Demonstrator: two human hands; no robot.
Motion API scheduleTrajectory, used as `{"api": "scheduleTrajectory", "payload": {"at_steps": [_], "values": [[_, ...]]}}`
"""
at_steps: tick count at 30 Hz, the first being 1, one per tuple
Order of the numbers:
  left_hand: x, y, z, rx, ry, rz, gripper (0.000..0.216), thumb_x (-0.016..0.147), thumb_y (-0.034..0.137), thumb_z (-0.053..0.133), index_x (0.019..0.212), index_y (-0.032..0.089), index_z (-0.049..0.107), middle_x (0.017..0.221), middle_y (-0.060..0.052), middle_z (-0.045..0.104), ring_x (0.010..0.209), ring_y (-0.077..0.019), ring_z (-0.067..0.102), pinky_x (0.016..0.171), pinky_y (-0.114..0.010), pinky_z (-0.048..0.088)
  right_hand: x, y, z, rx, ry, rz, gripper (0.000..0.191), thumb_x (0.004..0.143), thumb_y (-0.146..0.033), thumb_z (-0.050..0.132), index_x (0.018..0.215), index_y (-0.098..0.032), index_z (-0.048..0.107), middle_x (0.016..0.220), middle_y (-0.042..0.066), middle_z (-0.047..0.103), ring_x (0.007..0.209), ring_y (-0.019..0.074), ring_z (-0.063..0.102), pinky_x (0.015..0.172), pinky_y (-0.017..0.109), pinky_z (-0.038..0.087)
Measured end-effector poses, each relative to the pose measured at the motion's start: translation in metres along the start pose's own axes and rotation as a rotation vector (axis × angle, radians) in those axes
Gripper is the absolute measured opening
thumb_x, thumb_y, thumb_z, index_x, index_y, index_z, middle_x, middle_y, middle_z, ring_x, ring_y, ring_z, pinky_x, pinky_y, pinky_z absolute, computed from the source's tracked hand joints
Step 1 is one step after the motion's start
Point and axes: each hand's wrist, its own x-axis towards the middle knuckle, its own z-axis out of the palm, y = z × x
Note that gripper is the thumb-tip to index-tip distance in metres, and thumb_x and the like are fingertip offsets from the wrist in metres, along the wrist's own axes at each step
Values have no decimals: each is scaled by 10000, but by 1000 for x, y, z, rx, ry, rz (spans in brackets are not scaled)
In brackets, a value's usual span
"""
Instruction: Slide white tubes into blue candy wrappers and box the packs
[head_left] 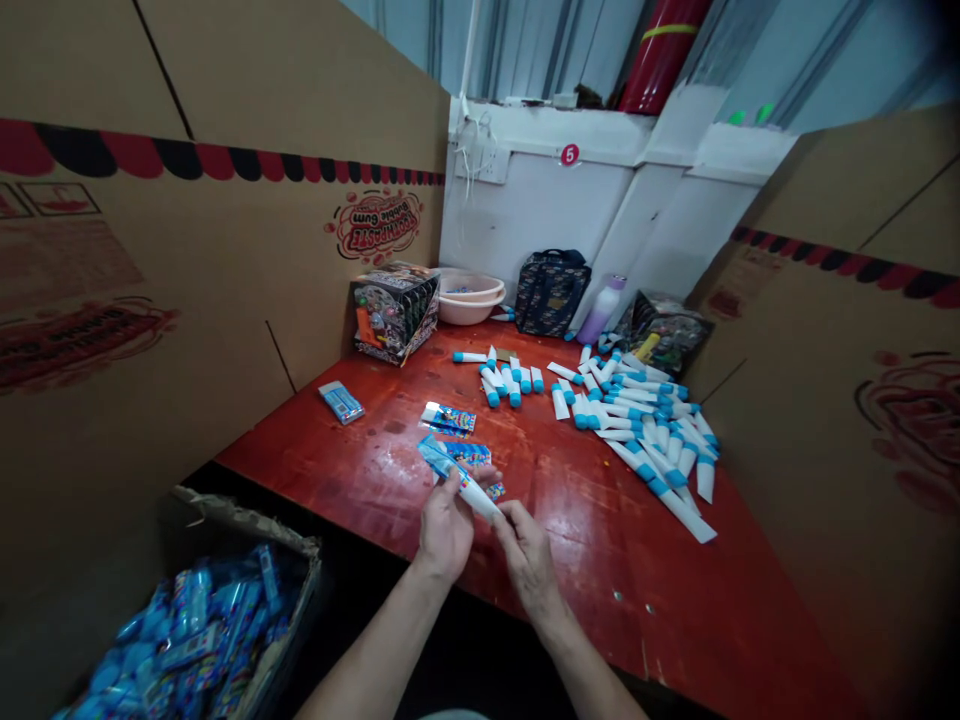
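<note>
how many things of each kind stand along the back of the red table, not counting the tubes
printed display box: 1
pink basin: 1 (may be a nested pair, cannot tell)
dark patterned bag: 1
white bottle with purple cap: 1
dark printed pack: 1
total: 5
</note>
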Motion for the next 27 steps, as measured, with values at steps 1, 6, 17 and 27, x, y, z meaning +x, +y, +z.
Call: {"api": "scheduleTrajectory", "payload": {"at_steps": [1, 6, 17, 27], "values": [[-1, -5, -1, 25, 6, -3, 271, 772, 393, 636, 832, 133, 679, 851, -104, 714, 970, -281, 631, 902, -410, 433, 0, 1, 2, -2, -5, 20, 233, 916, -339, 433, 785, -188, 554, 662, -12, 544, 588, 127, 510, 553, 226, 403], [-3, -23, -9, 124, 40, -83, 235, 767, 306, 644, 839, 89, 699, 868, -115, 701, 960, -252, 622, 941, -357, 407, 9, 3, 11, 98, -22, 88, 275, 908, -378, 441, 737, -185, 537, 699, -4, 537, 650, 133, 496, 607, 238, 375], [11, 18, -14, -199, 181, -192, 93, 834, 207, 538, 862, 139, 596, 680, -41, 610, 594, -171, 580, 716, -411, 511, 14, 18, 12, 637, -365, 351, 305, 745, -438, 676, 660, -175, 549, 516, -35, 544, 441, 93, 457, 472, 220, 329], [-9, 31, -31, -67, 136, -59, 121, 777, 197, 603, 886, 156, 572, 681, -19, 588, 589, -149, 570, 633, -319, 491, 11, 12, 30, 275, -430, 190, 315, 821, -465, 568, 746, -169, 644, 552, -38, 509, 509, 112, 475, 509, 229, 357]]}}
